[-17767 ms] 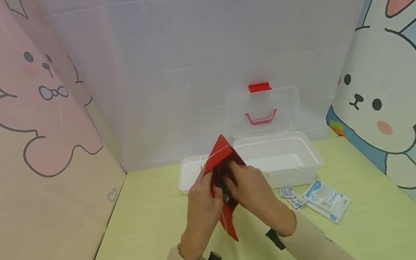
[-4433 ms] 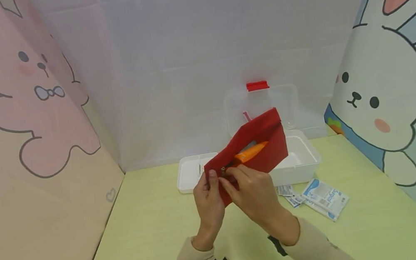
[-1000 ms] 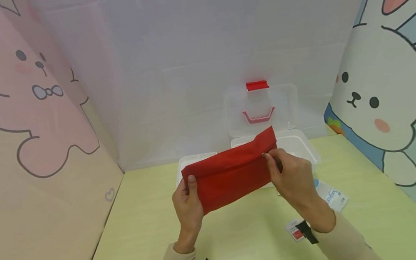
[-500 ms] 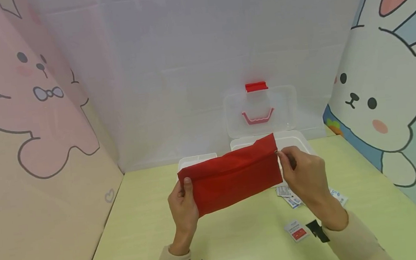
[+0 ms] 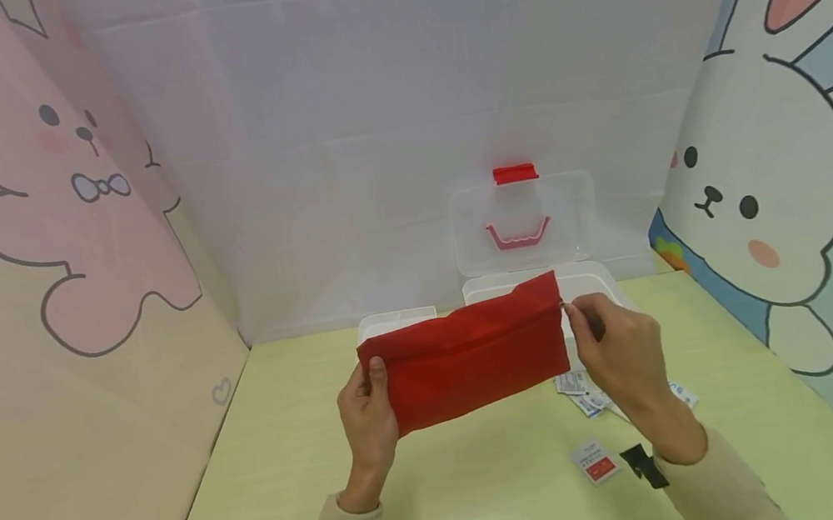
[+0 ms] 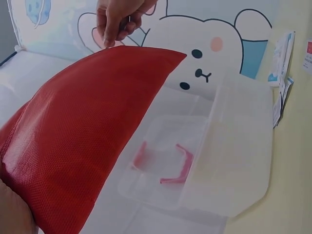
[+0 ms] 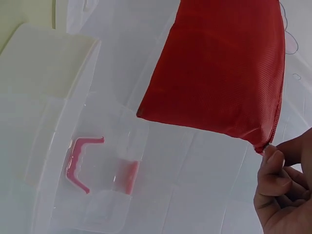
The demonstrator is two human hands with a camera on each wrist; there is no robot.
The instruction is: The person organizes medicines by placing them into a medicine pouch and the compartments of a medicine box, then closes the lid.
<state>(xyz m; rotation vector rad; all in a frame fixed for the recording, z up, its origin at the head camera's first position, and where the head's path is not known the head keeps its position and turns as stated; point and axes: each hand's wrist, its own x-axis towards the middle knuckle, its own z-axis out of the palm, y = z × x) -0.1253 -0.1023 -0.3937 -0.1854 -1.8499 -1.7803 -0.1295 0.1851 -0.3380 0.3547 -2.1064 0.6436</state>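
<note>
A red zippered pouch (image 5: 472, 363) is held up above the table, stretched between both hands, its zipper drawn together along the top. My left hand (image 5: 368, 419) grips the pouch's left end, thumb on the near face and fingers behind it. At the other end, my right hand (image 5: 621, 353) pinches the zipper pull at the pouch's right corner. The right wrist view shows thumb and fingertips (image 7: 273, 161) on the pull, with the zipper teeth running up from it. What the pouch contains is hidden.
Behind the pouch stands a white plastic box (image 5: 588, 281) with its clear lid (image 5: 571, 220) raised. A shallow white tray (image 5: 395, 319) lies left of it. Small packets (image 5: 584, 399) lie by the box, partly behind the right wrist. A small red-and-white packet (image 5: 596, 462) lies nearer.
Earlier the pouch gaped, with an orange item showing inside; now its zipper is closed. My right hand has moved right along it with the pull. A small red-and-white packet now shows on the table.
</note>
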